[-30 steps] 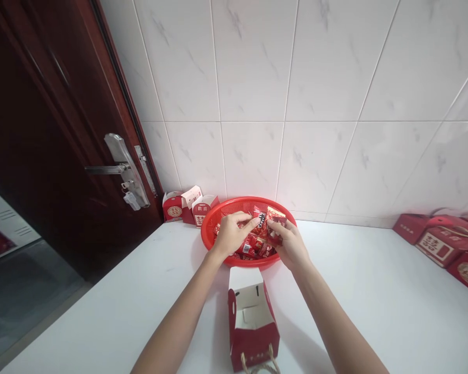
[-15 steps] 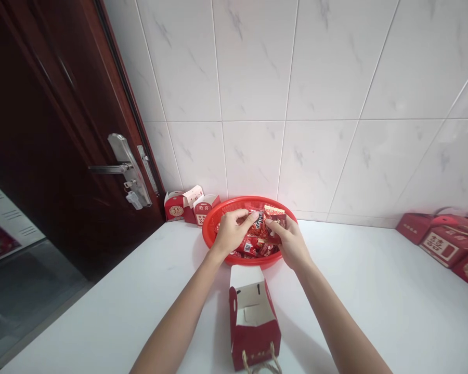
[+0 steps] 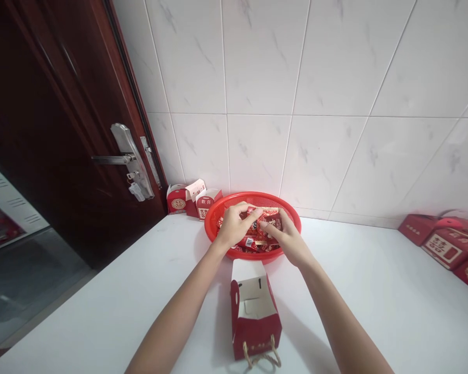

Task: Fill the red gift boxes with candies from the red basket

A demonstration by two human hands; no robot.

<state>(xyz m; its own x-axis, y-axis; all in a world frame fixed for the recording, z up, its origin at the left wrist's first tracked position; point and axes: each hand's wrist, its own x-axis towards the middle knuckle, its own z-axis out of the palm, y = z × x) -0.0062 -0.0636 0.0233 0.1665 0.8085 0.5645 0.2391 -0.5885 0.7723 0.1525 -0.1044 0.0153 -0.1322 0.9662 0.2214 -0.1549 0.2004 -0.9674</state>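
Note:
A red plastic basket [image 3: 211, 221] full of wrapped sweets [image 3: 251, 243] stands near the wall. Above it, my left hand [image 3: 233, 227] is closed on a red snack packet [image 3: 253, 226], pinched between thumb and fingers. My right hand [image 3: 291, 238] pinches another red packet [image 3: 273, 222] beside it; the two packets are close together and partly hidden by my fingers. Just in front of the basket, between my forearms, sits an open dark red gift box [image 3: 256, 332] with a white inside and a twisted rope handle [image 3: 262, 358]. No sweets show inside the box.
Several open red gift boxes [image 3: 208, 202] stand behind the basket's left side. More closed red boxes [image 3: 442, 246] are grouped at the right of the white table [image 3: 359, 275]. A tiled wall [image 3: 327, 166] rises behind; a dark wooden door [image 3: 78, 104] is at the left.
Both packets have tilted and drawn closer together, and my right thumb has shifted left over its packet. The view has shifted slightly. The gift box stays in place.

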